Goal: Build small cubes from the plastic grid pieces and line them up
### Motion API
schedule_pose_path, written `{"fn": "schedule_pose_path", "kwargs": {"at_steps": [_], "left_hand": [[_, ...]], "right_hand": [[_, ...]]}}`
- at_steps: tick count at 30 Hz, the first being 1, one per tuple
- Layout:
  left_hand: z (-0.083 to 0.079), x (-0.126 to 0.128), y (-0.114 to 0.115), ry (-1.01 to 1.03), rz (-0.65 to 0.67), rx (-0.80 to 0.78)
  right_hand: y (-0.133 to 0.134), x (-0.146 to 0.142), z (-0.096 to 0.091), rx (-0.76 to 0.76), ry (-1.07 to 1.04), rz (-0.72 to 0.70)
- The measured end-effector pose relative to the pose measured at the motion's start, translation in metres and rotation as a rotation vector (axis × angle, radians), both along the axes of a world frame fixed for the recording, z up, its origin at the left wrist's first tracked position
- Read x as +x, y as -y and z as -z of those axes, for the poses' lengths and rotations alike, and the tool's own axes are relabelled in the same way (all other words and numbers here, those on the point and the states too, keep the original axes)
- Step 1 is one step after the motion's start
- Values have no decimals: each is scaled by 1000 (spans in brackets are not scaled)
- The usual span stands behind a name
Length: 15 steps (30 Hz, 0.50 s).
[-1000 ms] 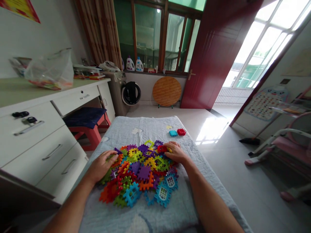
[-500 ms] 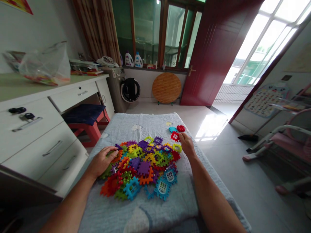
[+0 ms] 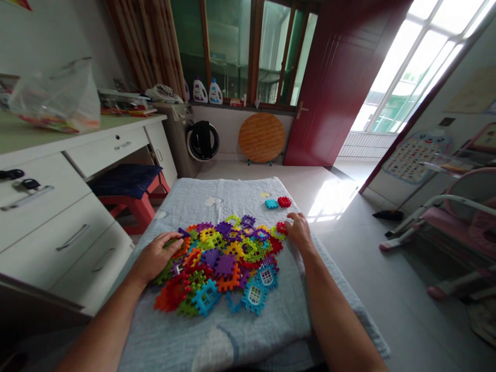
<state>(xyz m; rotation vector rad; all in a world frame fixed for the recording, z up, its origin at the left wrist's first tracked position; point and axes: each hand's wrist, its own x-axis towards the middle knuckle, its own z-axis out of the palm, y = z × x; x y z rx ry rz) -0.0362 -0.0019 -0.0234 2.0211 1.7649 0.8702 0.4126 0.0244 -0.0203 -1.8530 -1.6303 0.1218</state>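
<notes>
A heap of colourful interlocking plastic building pieces (image 3: 225, 266) lies on the cloth-covered table. My left hand (image 3: 157, 256) rests at the heap's left edge, fingers stretched over orange and purple pieces and gripping none. At the heap's right edge, my right hand (image 3: 298, 230) has its thumb and forefinger apart. Its thumb is close to a small red piece (image 3: 281, 227); whether they touch I cannot tell. Farther back, a blue piece (image 3: 272, 204) and a round-looking red piece (image 3: 284, 201) lie side by side. Blue window pieces (image 3: 254, 295) sit at the heap's near right.
The pale blue cloth (image 3: 217, 194) covers the table to its edges. On the left are a white desk (image 3: 127, 146) and a red stool (image 3: 145, 212) with a dark cushion. A pink chair (image 3: 445, 225) stands to the right, and a round wooden tabletop (image 3: 262, 138) leans against the far wall.
The red window piece by my right hand has come nearer, to the heap's right edge, and my right thumb and forefinger have parted. The view has shifted slightly; my left hand stays in place.
</notes>
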Motion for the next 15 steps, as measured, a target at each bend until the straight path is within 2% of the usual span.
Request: {"fn": "schedule_pose_path", "kwargs": {"at_steps": [5, 8, 11, 15], "left_hand": [[-3, 3, 1, 9, -18, 14], [-3, 4, 1, 5, -10, 18], [-2, 2, 0, 7, -4, 14], [1, 0, -1, 3, 5, -3]], "right_hand": [[4, -1, -5, -140, 60, -223], [4, -1, -2, -171, 92, -271], [3, 3, -1, -121, 93, -220], [3, 9, -5, -104, 111, -12]]}}
